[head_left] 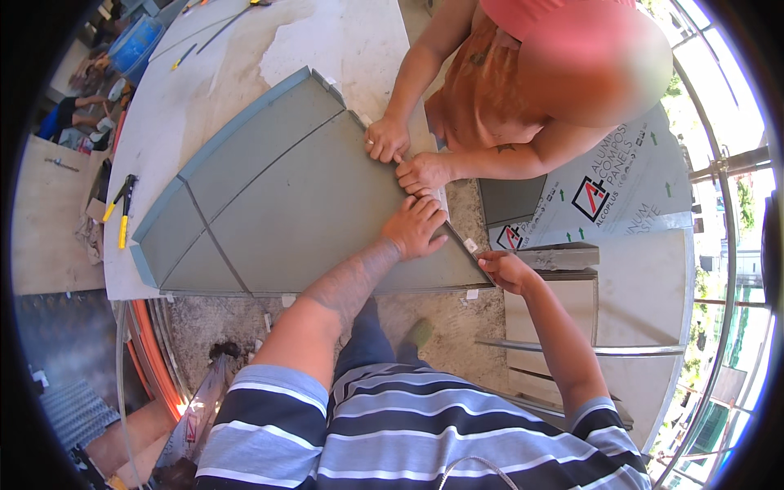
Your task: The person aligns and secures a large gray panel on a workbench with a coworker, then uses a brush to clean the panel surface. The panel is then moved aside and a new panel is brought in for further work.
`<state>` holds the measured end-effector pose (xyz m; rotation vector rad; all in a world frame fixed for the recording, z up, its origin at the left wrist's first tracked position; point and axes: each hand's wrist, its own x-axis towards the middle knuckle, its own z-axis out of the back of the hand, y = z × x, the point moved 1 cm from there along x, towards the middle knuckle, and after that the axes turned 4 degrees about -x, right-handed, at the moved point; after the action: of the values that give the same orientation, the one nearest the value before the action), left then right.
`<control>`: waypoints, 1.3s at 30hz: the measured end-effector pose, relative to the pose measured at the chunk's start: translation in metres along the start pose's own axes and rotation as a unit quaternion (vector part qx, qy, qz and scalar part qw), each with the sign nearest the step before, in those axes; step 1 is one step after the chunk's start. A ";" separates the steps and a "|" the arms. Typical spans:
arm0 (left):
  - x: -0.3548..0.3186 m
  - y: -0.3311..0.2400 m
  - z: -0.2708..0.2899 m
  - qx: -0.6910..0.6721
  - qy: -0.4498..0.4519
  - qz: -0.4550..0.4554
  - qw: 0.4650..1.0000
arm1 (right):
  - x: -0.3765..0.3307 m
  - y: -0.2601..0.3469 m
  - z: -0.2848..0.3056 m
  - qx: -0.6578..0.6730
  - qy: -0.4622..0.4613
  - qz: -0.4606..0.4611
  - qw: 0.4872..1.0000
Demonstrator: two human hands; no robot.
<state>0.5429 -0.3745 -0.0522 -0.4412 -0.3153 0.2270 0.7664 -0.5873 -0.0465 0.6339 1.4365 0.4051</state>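
Note:
A large grey fan-shaped panel lies on the table, with a raised rim along its curved far-left side and dark grooves crossing its face. My left hand rests flat near its right edge, fingers stretched out and thumb apart. At the near right corner, my right hand pinches the panel's edge between thumb and fingers. A co-worker's two hands press on the same edge just beyond my left fingertips; whatever is under them is hidden. Small white tabs stick out along the panel's edges.
The white table carries yellow-handled pliers at the left and more tools at the far end. Film-covered panels are stacked to the right, beside a metal bar. Orange tubing and a plastic bag stand low left.

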 end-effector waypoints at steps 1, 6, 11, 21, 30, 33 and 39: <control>-0.004 0.003 -0.001 -0.009 -0.035 -0.020 0.999 | -0.007 0.011 0.000 -0.075 -0.036 0.004 0.997; -0.002 0.021 0.029 -0.107 -0.231 -0.024 0.967 | -0.028 0.080 0.002 -0.302 -0.270 0.167 0.899; 0.009 0.158 0.094 -0.039 -0.353 0.186 0.916 | -0.013 0.156 -0.077 -0.341 -0.171 0.102 0.919; 0.021 0.264 0.116 0.024 -0.078 0.087 0.993 | 0.034 0.167 -0.160 -0.545 -0.228 0.031 0.806; 0.028 0.262 0.112 -0.017 -0.118 0.052 0.992 | 0.040 0.152 -0.189 -0.536 -0.320 0.002 0.781; 0.027 0.265 0.117 -0.026 -0.096 0.075 0.992 | 0.047 0.153 -0.188 -0.535 -0.324 0.018 0.780; 0.028 0.266 0.109 -0.036 -0.113 0.071 0.990 | 0.050 0.154 -0.184 -0.554 -0.331 0.025 0.764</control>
<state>0.4922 -0.0909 -0.0716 -0.5100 -0.5161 0.4067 0.6081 -0.4083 0.0075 -0.1858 0.3223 0.8666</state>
